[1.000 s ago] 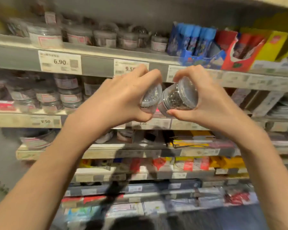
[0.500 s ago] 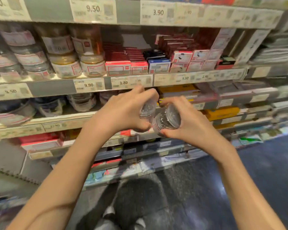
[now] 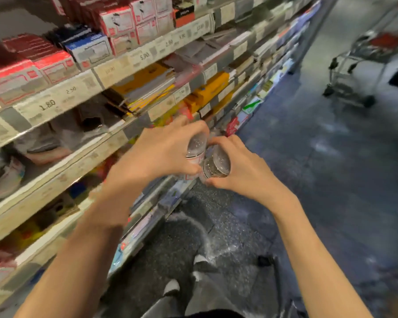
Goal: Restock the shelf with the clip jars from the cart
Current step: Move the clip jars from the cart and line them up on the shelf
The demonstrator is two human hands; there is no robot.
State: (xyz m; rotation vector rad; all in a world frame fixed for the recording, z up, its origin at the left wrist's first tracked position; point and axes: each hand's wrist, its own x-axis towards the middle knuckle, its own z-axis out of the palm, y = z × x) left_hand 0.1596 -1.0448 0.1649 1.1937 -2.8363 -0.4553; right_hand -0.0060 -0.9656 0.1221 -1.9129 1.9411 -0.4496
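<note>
Between our two hands, out in front of the shelf, we see two clear clip jars, one to each grip. Our left hand curls round the left jar, which stands roughly upright with a red-and-white label low on its side; thumb and fingers wrap its wall, so that grip is narrow and full. Our right hand pinches the right jar, tilted so that its round clear end faces us, with small metal clips showing inside. Both jars touch side by side, and both hang in the air, off the shelf boards. Left of us run several tiers of shelving: red and white boxes on the upper tier, one blue and white box among them, yellow packs below, price tags along the edges. One cart stands well apart at upper right on the dark speckled floor. Below our wrists we see our legs and two white socks; the picture is blurred.
</note>
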